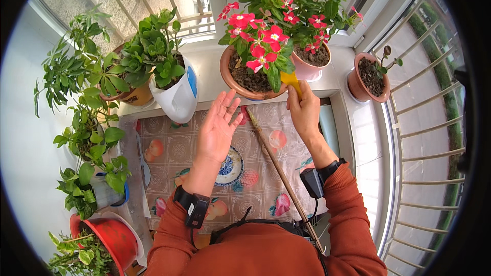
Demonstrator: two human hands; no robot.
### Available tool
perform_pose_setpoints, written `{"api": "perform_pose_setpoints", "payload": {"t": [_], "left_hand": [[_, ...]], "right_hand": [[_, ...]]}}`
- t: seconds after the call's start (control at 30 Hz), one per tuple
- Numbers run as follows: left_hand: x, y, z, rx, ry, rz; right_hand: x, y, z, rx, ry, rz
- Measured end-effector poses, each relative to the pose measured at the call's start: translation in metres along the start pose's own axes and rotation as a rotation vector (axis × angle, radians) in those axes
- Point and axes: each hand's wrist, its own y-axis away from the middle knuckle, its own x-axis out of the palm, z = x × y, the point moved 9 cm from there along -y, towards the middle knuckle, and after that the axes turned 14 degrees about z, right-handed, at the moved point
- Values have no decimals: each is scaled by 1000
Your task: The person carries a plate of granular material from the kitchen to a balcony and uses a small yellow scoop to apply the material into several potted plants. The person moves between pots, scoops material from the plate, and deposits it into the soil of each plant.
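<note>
My right hand [306, 109] grips a yellow plastic tool [290, 79], whose far end is partly hidden by leaves at the right rim of a brown flowerpot [227, 69]. Dark soil [249, 78] fills this pot, and a plant with red, white-eyed flowers [261, 59] grows from it. Palm up and fingers spread, my left hand [218, 128] is in front of the pot's left side with nothing in it. Below that hand, a blue-and-white plate [232, 166] lies on a fruit-patterned tablecloth [168, 149], partly covered by my forearm.
A wooden stick [282, 172] slants across the tablecloth. On the ledge stand a pink pot [326, 55], a small brown pot [353, 80] and a cut white plastic jug [178, 94] with a plant. More potted greenery [92, 138] and a red pot [119, 241] line the left. Window bars [429, 153] run along the right.
</note>
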Motion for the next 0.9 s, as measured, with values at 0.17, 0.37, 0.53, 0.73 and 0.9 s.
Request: {"api": "perform_pose_setpoints", "payload": {"t": [0.17, 0.37, 0.53, 0.73, 0.9], "left_hand": [[-55, 47, -8, 15, -91, -184], [-179, 156, 23, -131, -118, -562], [-252, 243, 69, -317, -91, -778], [-258, 246, 80, -385, -23, -703], [-261, 238, 82, -432, -199, -768]], "right_hand": [[-3, 0, 4, -24, -157, 47], [3, -3, -2, 9, -203, 84], [-2, -5, -6, 4, -30, -28], [4, -4, -7, 26, -232, 22], [22, 10, 0, 198, -899, 254]]}}
